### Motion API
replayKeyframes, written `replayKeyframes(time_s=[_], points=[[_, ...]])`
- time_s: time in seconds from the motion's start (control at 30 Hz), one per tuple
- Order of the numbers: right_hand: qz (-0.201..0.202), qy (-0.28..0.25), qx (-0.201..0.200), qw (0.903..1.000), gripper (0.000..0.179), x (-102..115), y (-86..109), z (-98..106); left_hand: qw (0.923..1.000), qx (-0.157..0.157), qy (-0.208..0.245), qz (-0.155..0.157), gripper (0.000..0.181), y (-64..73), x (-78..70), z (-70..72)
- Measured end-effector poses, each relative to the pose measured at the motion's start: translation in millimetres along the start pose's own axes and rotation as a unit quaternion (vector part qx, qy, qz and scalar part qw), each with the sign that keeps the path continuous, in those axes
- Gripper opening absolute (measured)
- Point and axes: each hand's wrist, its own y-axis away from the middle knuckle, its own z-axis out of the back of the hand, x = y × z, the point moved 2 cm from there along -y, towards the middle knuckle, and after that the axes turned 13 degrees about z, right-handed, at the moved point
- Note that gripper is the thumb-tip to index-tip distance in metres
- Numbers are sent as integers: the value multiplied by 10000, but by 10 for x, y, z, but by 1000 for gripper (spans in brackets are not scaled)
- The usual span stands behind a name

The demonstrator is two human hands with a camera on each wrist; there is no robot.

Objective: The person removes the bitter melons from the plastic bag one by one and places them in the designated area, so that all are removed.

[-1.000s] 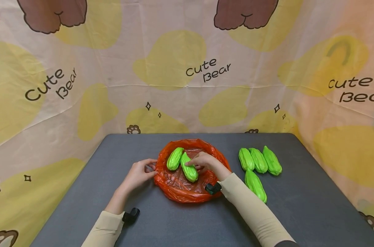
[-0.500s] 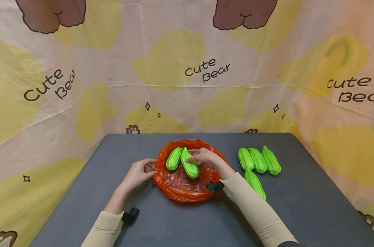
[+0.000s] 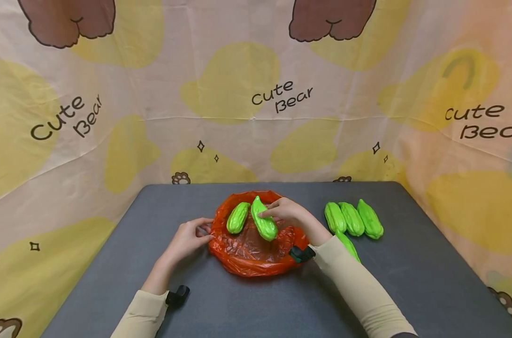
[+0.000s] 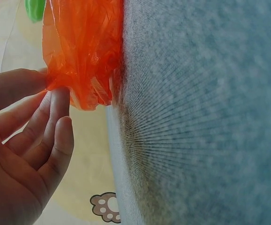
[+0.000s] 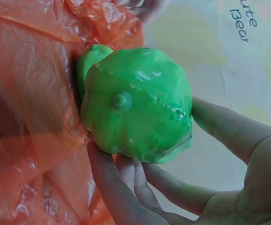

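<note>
- Held gourd [image 3: 265, 224]: green, ribbed, inside the rim outline of the bag in the head view, right of its center line, tilted with its pointed tip toward the far side. Can't tell if it clears the bag floor.
- Right hand [image 3: 288, 212]: gripping that gourd, thumb on one side, fingers on the other. The right wrist view shows the gourd end-on, stub facing the camera.
- Second gourd [image 3: 237, 218]: in the bag, just left of the held one, near the far-left rim.
- Red bag [image 3: 249, 269]: thin crinkled plastic, mouth wide, rim rolled into a rough ring.
- Left hand [image 3: 191, 238]: at the bag's left rim, pinching the plastic between thumb and fingertip; remaining fingers loosely bent.
- Loose gourds, right of the bag: three side by side [image 3: 352, 219], a fourth [image 3: 347, 245] nearer the person, partly behind the right sleeve [image 3: 359, 284].
- Black wrist units: one by the right cuff [image 3: 302, 254], one by the left [image 3: 178, 296].
- Table [image 3: 247, 310]: dark gray, under everything.
- Backdrop [image 3: 222, 105]: pale cloth, yellow patches, "Cute Bear" lettering, brown bear legs at top.
</note>
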Motion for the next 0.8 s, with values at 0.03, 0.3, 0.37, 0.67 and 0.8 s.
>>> replayKeyframes(time_s=[0.03, 0.3, 0.37, 0.67, 0.8], points=[[10, -10, 1, 10000, 58, 7, 12, 13, 10000, 13, 1, -3, 40, -2, 0, 1], [73, 165, -20, 9998, 66, 39, 133, 122, 10000, 37, -6, -7, 40, -12, -6, -1], [124, 100, 4, 9999, 65, 46, 166, 146, 10000, 52, -20, -7, 41, -13, -6, -5], [272, 365, -103, 9989, 66, 66, 299, 274, 10000, 35, 6, 43, 40, -19, -15, -6], [318, 416, -109, 9986, 67, 72, 354, 329, 10000, 50, -7, 56, 40, -28, -3, -13]])
